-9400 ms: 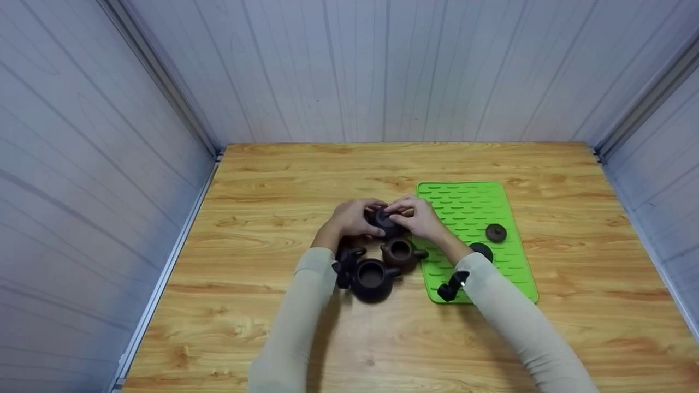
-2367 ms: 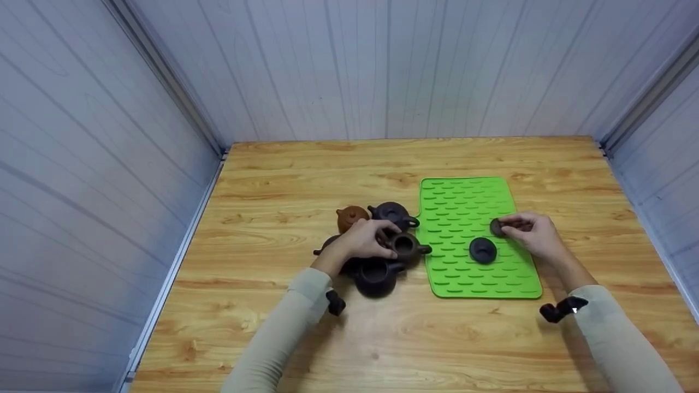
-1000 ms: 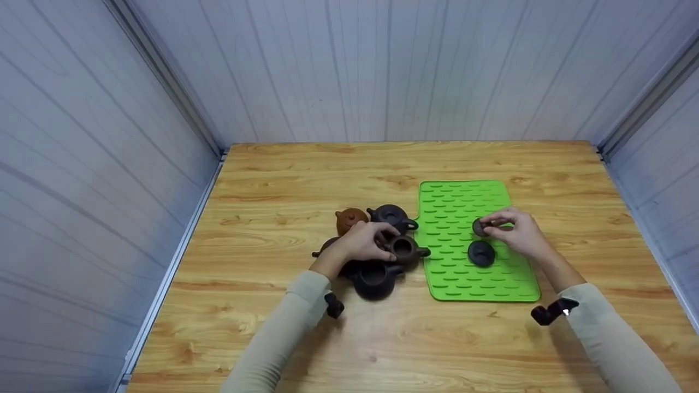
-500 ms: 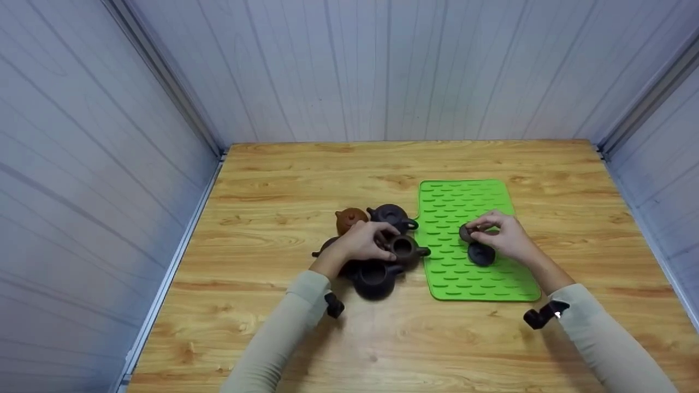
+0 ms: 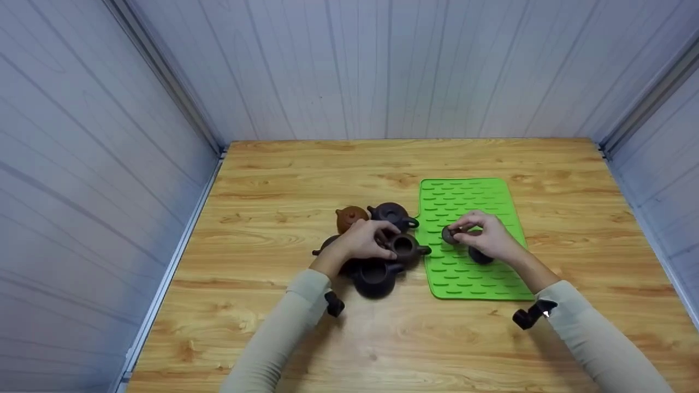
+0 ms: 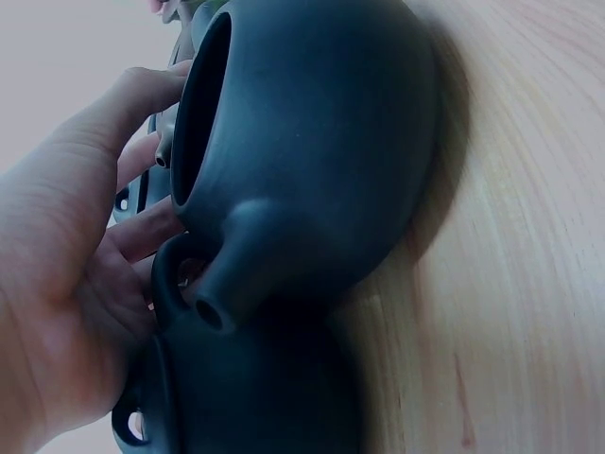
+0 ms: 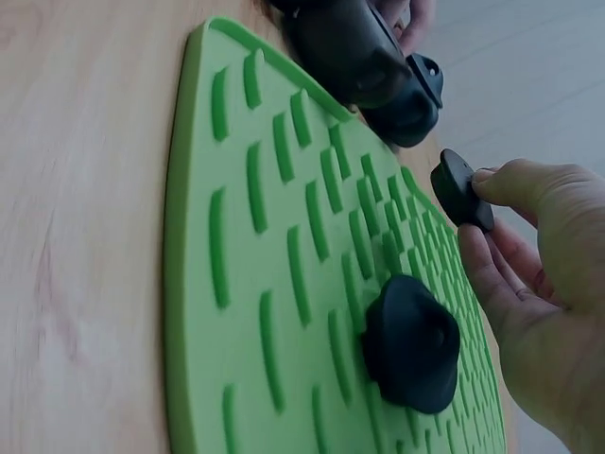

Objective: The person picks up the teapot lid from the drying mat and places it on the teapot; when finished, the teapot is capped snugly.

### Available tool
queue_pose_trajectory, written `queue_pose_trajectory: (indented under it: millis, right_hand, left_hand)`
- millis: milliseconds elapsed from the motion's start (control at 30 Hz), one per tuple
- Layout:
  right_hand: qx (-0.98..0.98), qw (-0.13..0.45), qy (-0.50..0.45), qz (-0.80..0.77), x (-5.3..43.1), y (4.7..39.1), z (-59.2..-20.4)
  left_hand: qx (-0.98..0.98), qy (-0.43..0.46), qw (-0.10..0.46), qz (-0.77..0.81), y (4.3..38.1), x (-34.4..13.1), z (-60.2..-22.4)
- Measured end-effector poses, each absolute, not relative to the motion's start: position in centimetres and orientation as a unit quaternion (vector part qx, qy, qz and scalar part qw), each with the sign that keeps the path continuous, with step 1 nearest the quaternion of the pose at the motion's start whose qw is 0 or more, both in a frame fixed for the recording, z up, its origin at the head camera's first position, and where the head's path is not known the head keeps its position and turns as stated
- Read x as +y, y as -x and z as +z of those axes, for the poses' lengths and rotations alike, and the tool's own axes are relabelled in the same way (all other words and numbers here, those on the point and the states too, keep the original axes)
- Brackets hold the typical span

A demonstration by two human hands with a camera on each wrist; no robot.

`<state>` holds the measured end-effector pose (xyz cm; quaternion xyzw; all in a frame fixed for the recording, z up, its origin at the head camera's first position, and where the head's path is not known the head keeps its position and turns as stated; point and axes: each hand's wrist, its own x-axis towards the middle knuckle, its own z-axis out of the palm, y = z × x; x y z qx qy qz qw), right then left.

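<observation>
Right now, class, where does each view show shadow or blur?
Head view: soft shadows beside both sleeves on the tabletop; left wrist: the upper teapot shades it, the lower teapot blurs at its edge; right wrist: the far teapot looks softer than the green mat.

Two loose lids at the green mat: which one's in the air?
The lid pinched by the right hand. It's raised above the green mat; the other lid rests on the mat with no hand gripping it.

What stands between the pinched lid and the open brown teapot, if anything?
Nothing visible: only green mat shows between the small lid and the brown teapot. The left hand is at the pot's far side; the other lid lies aside.
</observation>
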<state>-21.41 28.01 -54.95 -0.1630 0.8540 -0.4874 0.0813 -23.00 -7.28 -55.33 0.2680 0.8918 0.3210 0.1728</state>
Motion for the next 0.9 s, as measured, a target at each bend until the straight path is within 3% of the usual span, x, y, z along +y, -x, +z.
queue_pose_trajectory:
  millis: [400, 767, 900]
  right_hand:
    - [0.836, 0.096, 0.193, -0.505, 25.2, 21.7, -54.1]
    - [0.833, 0.102, 0.225, -0.495, 22.5, 22.0, -53.2]
    - [0.823, 0.115, 0.235, -0.505, 21.8, 22.0, -53.2]
  left_hand:
    - [0.897, -0.251, 0.183, 0.315, 22.5, -7.0, -54.2]
    - [0.887, -0.269, 0.17, 0.335, 25.9, -7.8, -60.3]
    - [0.885, -0.272, 0.169, 0.338, 26.1, -7.8, -60.8]
